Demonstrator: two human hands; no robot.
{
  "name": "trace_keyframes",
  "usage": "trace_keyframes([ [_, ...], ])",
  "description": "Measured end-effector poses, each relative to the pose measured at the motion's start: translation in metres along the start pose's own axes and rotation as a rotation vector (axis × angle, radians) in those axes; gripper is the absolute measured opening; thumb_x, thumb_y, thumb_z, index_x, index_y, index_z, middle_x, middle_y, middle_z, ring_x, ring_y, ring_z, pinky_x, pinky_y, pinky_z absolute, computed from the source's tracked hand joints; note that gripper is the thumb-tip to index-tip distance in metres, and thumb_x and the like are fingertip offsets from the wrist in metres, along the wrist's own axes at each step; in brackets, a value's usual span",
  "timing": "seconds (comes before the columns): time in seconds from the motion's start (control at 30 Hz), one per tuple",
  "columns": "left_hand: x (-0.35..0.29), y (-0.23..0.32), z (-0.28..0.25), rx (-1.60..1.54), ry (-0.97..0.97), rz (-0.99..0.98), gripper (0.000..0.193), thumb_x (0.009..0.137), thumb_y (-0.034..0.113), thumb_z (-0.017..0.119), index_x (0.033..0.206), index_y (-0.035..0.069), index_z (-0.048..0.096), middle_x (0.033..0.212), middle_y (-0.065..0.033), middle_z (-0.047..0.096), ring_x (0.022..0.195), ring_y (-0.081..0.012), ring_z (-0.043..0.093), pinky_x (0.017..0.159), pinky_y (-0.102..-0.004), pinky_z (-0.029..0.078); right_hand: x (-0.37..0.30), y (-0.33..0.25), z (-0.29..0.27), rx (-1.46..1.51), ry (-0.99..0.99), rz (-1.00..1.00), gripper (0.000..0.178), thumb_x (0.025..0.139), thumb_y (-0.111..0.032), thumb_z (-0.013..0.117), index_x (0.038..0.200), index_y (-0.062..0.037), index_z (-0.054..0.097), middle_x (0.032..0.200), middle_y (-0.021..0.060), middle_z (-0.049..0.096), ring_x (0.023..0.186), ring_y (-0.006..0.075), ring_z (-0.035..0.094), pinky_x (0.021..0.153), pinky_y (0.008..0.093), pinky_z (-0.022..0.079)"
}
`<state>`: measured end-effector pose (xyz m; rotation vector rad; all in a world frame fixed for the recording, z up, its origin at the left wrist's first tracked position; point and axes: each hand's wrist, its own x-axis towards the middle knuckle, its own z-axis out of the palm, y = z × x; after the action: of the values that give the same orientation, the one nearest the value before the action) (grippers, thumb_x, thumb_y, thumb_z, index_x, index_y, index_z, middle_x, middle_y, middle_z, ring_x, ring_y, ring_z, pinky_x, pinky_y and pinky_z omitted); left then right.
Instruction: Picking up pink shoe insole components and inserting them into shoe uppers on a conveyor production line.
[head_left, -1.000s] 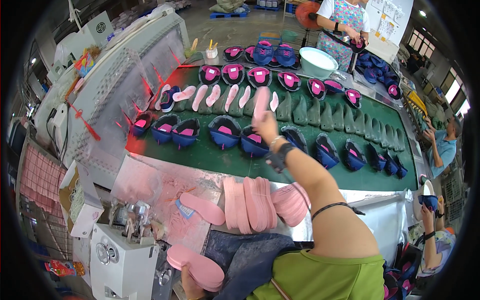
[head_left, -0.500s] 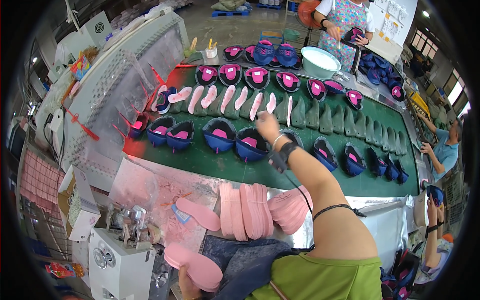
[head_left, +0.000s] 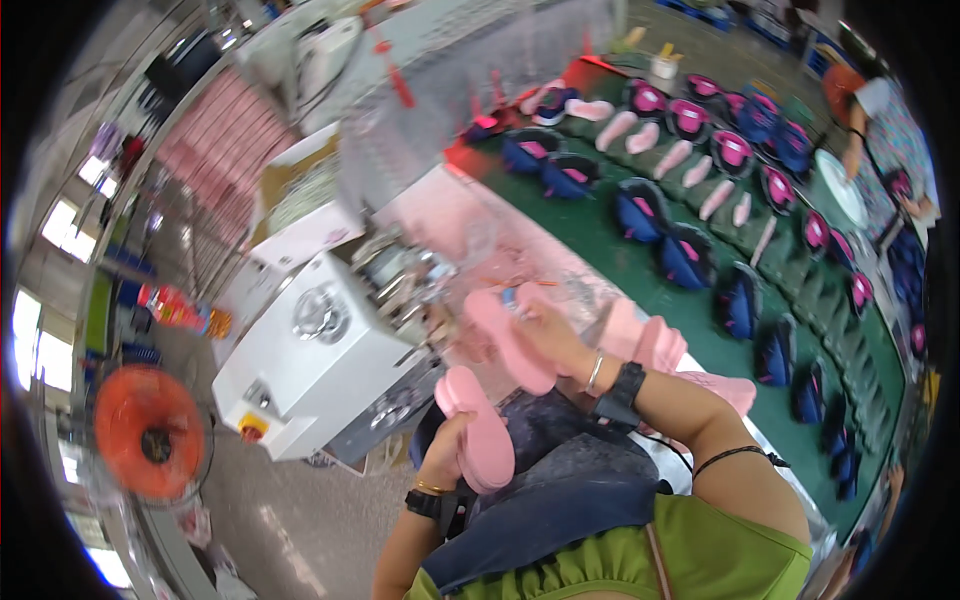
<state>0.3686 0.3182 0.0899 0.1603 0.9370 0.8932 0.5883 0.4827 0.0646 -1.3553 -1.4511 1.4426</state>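
My left hand (head_left: 447, 450) is closed round a small stack of pink shoe insoles (head_left: 480, 435), held low in front of my dark blue apron. A single pink insole (head_left: 508, 340) is gripped in my right hand (head_left: 555, 340), over the near edge of the dusty work table (head_left: 430, 205). Its fingers wrap the insole's right side. Just behind that hand another pink insole (head_left: 537, 293) shows in part, beside a small blue piece. More pink insoles (head_left: 650, 340) stand stacked to the right of my right wrist, partly hidden by my forearm.
A white machine (head_left: 290, 350) with a metal head stands left of my hands. Beyond it is a white carton (head_left: 310, 215). Blue-and-pink shoe uppers (head_left: 685, 255) and green lasts (head_left: 800, 285) line the green belt (head_left: 620, 265). An orange fan (head_left: 150, 430) stands far left; a co-worker (head_left: 890, 140) is far right.
The view has swung left. My right hand has come back from the belt to the near table and taken hold of a pink insole. My left hand still holds its insoles.
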Motion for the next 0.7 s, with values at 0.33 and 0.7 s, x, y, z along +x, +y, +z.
trace_keyframes([
  [0.33, -0.039, -0.018, -0.018, -0.151, -0.008, 0.045, 0.046, 0.094, 0.017, 0.045, 0.133, -0.009, 0.048, 0.128, -0.0268, 0.06, 0.12, -0.0365, 0.06, 0.106, -0.0442, 0.047, 0.103, -0.064, 0.066, -0.106, 0.001, -0.02, 0.037, 0.087, -0.021, 0.067, 0.113, 0.0047, 0.062, 0.092, 0.0177, 0.069, 0.086, 0.0281, 0.069, 0.075, 0.0379, 0.052],
  [0.7, -0.03, -0.018, -0.03, -0.13, 0.151, 0.076, 0.035, 0.096, 0.016, 0.055, 0.127, 0.0, 0.056, 0.115, -0.0097, 0.067, 0.106, -0.0233, 0.065, 0.096, -0.0373, 0.052, 0.114, -0.032, 0.015, -0.662, 0.112, -0.506, 0.04, 0.091, -0.037, 0.06, 0.105, 0.0001, 0.066, 0.102, 0.0259, 0.066, 0.096, 0.0411, 0.065, 0.081, 0.0471, 0.051],
])
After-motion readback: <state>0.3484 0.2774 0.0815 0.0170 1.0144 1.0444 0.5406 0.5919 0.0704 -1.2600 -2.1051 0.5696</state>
